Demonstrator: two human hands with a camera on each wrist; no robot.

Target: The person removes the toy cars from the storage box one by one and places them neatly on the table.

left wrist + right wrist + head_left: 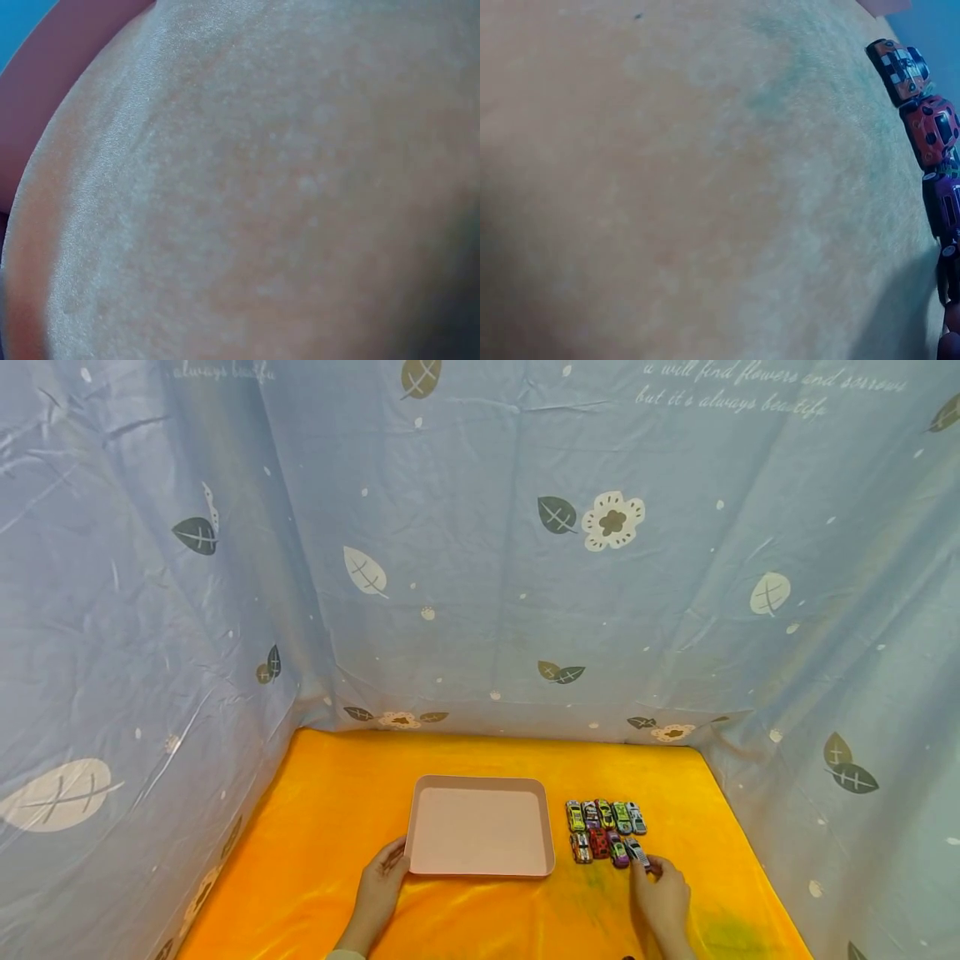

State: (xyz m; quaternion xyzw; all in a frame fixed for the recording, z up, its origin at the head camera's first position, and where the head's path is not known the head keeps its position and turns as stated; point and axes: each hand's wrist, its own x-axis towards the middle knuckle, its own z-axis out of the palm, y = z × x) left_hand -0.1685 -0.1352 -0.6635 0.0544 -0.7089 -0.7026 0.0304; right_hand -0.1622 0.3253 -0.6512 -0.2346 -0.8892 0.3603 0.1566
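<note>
A shallow pale pink tray lies on the yellow cloth. At its lower left corner my left hand grips the rim with thumb and fingers. Right of the tray, small toy cars stand in two rows. My right hand pinches the silver-and-dark toy car at the right end of the front row. Beside that car is a purple-and-green one, then a red one and an orange-and-white checkered one. The right fingertips partly hide the pinched car.
The back row holds several cars, among them a yellow-green one and a green one. Yellow cloth covers the table. Pale blue curtains with leaves and flowers enclose its back and both sides.
</note>
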